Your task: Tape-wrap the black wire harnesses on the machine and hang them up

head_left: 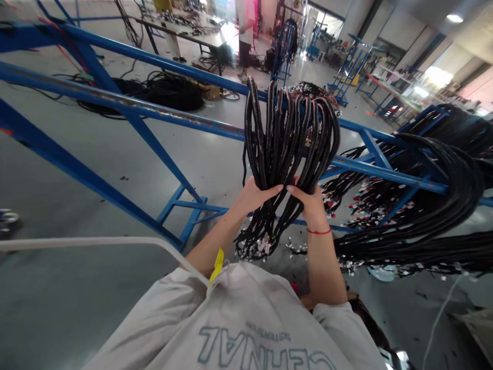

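Observation:
A thick bundle of black corrugated wire harnesses (pixel 287 139) hangs over the blue metal rack (pixel 185 118) in front of me. My left hand (pixel 257 194) is wrapped round the left part of the bundle, thumb pointing inward. On the other side, my right hand (pixel 308 198) grips the right part, its thumb nearly meeting the left one. The other fingers of both hands are mostly hidden behind the harnesses. Below my hands the loose ends, tipped with small white connectors (pixel 264 246), dangle together.
More black harnesses (pixel 442 164) hang on the rack to the right. Coiled black tubing (pixel 165 92) lies on the floor behind it. A table (pixel 185 32) with parts stands farther back, with people near it. A white cord (pixel 115 240) runs to my chest from the left.

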Demonstrator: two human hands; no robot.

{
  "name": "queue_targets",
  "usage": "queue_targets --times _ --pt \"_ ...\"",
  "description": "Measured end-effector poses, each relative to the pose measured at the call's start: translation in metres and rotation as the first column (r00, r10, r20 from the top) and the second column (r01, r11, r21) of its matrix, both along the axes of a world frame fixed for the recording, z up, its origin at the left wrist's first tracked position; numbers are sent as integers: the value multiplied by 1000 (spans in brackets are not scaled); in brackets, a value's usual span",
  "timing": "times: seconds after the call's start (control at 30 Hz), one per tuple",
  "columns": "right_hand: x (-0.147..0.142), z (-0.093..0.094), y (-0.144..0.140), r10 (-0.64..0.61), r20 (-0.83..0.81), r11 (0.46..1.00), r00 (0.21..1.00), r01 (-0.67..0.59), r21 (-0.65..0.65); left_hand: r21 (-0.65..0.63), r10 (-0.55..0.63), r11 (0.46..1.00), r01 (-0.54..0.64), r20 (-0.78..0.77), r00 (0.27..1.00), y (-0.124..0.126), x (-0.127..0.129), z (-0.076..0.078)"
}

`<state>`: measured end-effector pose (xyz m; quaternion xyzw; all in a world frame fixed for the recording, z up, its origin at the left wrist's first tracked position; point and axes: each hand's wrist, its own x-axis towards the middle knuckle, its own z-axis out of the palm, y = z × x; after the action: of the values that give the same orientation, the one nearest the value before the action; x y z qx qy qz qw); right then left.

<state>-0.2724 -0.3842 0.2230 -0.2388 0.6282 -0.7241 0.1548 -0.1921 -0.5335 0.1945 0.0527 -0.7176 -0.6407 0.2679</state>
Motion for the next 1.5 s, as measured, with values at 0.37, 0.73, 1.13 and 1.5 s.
queue_targets --times 0.37,0.73,1.13,1.5 --pt "-9 13 1 283 153 959 947 -282 -27 47 130 990 -133 53 990 11 2 6" --pt "-25 11 2 305 35 951 952 -307 45 45 4 999 -4 0 1000 -3 12 1" --pt "-31 1 -18 488 63 872 871 -489 0 141 -70 987 74 -28 997 -1 18 4" --pt "-50 -1 -18 477 6 875 879 -476 85 157 -7 987 12 -36 999 -11 23 -15"
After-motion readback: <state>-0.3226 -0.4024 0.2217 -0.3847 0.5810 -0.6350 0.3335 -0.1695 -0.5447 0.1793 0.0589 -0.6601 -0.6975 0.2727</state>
